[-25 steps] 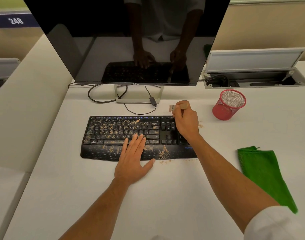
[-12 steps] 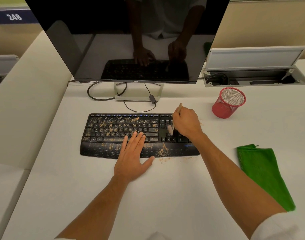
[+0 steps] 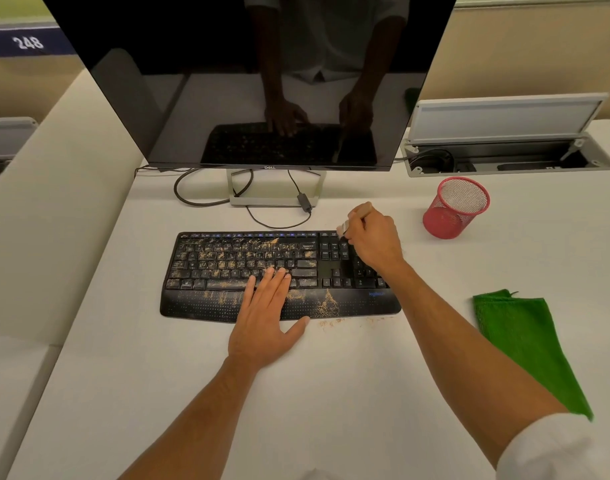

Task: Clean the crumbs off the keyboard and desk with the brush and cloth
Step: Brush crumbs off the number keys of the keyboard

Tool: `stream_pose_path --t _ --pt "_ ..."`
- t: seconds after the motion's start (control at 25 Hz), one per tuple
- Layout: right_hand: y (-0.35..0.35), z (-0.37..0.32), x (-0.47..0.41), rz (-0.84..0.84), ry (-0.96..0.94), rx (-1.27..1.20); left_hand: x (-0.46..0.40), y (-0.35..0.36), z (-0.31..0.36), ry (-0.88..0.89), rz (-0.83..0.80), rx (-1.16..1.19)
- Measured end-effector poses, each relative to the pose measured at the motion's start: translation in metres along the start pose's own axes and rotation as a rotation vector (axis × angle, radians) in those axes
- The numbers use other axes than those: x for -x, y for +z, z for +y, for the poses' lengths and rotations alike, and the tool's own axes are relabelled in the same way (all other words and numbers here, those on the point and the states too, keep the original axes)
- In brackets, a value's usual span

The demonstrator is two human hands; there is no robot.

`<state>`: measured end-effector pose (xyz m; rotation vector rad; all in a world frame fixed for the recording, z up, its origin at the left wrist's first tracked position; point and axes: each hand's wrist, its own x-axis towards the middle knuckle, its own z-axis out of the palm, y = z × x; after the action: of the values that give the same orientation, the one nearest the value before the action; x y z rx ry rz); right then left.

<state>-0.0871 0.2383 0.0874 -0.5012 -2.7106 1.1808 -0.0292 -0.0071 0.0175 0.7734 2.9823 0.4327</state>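
— Fingers (image 3: 357,221) of the right hand (image 3: 374,242) were curled round the brush (image 3: 352,220), its bristles at the keyboard's (image 3: 279,271) top edge above the number pad; the left hand (image 3: 265,320) lay flat, fingers straight, on the keys and palm rest.

— How far along did it seem?

— Early, I'd judge. The right-hand keys looked mostly clear (the letter keys and palm rest were thick with crumbs (image 3: 327,301)), more lay on the surface (image 3: 331,393) at the front edge, and the green cloth (image 3: 525,344) sat unused to the right.

— Any writing?

— "Logitech" on the keyboard, "DELL" on the monitor (image 3: 255,81), "248" on a sign (image 3: 26,43).
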Motion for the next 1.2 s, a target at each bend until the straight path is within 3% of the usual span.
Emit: stream_pose_path --t 0.24,0.4,0.48,1.2 --pt "-0.009 -0.001 -0.001 -0.213 0.064 0.051 0.0 0.0 0.0 -0.001 -0.002 -0.005" --pt "-0.015 -0.005 -0.006 0.086 0.058 -0.067 0.0 0.0 -0.001 -0.004 -0.007 -0.002" --pt "-0.013 -0.003 -0.006 0.146 0.031 -0.03 0.0 0.001 -0.001 -0.001 -0.004 0.0" --pt "-0.013 0.028 0.064 -0.032 0.112 -0.074 0.001 0.0 -0.001 0.007 0.015 0.003"
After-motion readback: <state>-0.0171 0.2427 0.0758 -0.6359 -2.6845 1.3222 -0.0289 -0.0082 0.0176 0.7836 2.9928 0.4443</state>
